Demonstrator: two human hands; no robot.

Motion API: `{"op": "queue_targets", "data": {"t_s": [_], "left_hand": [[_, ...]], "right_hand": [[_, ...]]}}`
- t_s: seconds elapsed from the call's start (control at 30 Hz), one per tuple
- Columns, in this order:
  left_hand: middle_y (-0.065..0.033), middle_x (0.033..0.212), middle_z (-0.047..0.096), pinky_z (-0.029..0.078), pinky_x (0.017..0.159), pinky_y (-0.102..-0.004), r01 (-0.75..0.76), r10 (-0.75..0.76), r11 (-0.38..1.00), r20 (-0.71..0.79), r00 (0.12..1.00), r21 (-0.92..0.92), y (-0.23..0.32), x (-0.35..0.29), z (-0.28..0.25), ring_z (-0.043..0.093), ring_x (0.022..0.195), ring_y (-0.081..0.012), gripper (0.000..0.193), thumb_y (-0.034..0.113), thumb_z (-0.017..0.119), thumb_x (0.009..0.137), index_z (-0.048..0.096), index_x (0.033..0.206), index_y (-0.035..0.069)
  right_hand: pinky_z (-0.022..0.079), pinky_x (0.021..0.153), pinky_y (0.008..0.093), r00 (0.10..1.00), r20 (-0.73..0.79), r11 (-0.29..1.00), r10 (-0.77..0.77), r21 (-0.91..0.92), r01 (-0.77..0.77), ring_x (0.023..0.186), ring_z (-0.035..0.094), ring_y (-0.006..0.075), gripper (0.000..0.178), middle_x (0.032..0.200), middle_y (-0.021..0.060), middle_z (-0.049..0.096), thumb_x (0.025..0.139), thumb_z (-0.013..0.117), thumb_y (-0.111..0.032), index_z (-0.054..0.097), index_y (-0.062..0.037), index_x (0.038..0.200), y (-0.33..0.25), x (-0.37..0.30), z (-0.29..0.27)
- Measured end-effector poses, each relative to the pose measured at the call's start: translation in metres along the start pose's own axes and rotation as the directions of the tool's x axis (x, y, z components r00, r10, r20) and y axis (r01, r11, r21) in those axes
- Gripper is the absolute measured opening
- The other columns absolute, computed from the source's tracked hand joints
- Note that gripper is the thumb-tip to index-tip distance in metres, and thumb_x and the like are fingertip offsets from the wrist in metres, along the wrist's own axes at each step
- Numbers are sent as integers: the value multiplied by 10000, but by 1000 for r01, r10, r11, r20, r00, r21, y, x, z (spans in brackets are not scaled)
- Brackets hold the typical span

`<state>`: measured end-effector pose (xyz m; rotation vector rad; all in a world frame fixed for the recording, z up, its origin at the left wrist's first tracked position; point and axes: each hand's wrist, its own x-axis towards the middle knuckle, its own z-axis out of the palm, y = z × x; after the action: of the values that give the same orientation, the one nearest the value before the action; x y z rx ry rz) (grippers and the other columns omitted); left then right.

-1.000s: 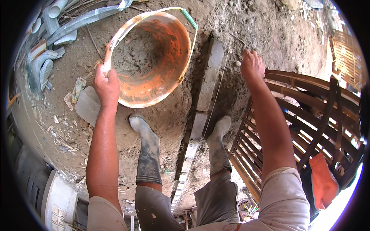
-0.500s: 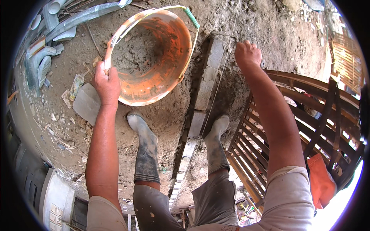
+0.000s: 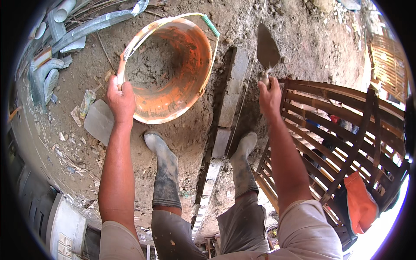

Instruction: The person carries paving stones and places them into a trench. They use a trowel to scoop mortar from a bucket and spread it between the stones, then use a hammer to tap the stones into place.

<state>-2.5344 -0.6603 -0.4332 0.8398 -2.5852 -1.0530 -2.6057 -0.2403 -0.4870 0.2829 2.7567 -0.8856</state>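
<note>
My left hand (image 3: 121, 99) grips the near-left rim of an orange bucket (image 3: 182, 97), which tips its mouth toward me. Grey mortar (image 3: 154, 65) lies in the bottom of it. A wire handle with a green grip (image 3: 210, 25) arcs over its far side. In my right hand (image 3: 270, 96) is the handle of a pointed trowel (image 3: 267, 47), its dark blade aimed away from me. Between bucket and trowel runs a row of grey blocks (image 3: 234, 86) set in the ground, with a taut string (image 3: 247, 89) along it.
To the right leans a slatted bamboo frame (image 3: 329, 108) with an orange cloth (image 3: 360, 203) on it. Bent metal pieces and pipes (image 3: 93, 26) are piled at the far left. A flat grey slab (image 3: 99, 121) lies beside the bucket. My boots (image 3: 166, 177) straddle the block row.
My right hand has drawn back toward me and turned, so the trowel's blade now shows broad and points away. The bucket has shifted slightly nearer, still held by my left hand.
</note>
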Motion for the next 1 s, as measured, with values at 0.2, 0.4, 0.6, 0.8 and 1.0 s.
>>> {"op": "queue_targets", "data": {"t_s": [0.2, 0.4, 0.6, 0.8, 1.0], "left_hand": [[-80, 779, 596, 472, 691, -331, 15, -15, 1000, -5, 1000, 11, -18, 1, 1, 547, 714, -160, 173, 83, 502, 838, 575, 966, -6], [-27, 846, 606, 468, 721, -287, 81, -78, 990, 27, 997, -115, -27, -1, 1, 553, 764, -115, 196, 53, 493, 848, 583, 1014, 0], [-34, 842, 585, 463, 719, -283, 68, -72, 993, -38, 997, -99, -18, -11, 3, 530, 760, -111, 172, 45, 490, 849, 567, 997, 0], [-30, 853, 583, 459, 737, -271, 66, -69, 991, -29, 997, -116, -6, -9, 12, 528, 786, -99, 181, 40, 493, 845, 568, 1005, 1], [-28, 847, 594, 462, 724, -268, 51, -52, 995, -13, 999, -91, -19, -8, 4, 541, 767, -104, 178, 38, 488, 845, 568, 999, 0]], "right_hand": [[482, 861, 302, 986, -77, 680, 148, 732, -45, 948, 603, 154, 286, 1050, 102, 646, 860, 667, -28, 508, -11, 1098, -2, -19, 37], [444, 1036, 377, 973, -229, 856, 6, 504, 114, 1131, 592, 247, 252, 1163, 155, 624, 869, 653, -25, 534, -8, 1090, -25, 48, 32], [465, 1028, 391, 899, -426, 613, -102, 685, 394, 1144, 588, 238, 253, 1158, 145, 638, 852, 688, 13, 565, -37, 1067, -35, 81, 44], [490, 891, 294, 941, -326, 662, -97, 685, 305, 958, 637, 136, 281, 1041, 68, 662, 856, 710, -10, 562, -35, 1093, 22, 109, 109], [515, 785, 254, 951, -299, 754, -73, 608, 249, 835, 636, 93, 236, 921, 42, 677, 865, 708, -23, 575, -28, 1059, 10, 100, 108]]}}
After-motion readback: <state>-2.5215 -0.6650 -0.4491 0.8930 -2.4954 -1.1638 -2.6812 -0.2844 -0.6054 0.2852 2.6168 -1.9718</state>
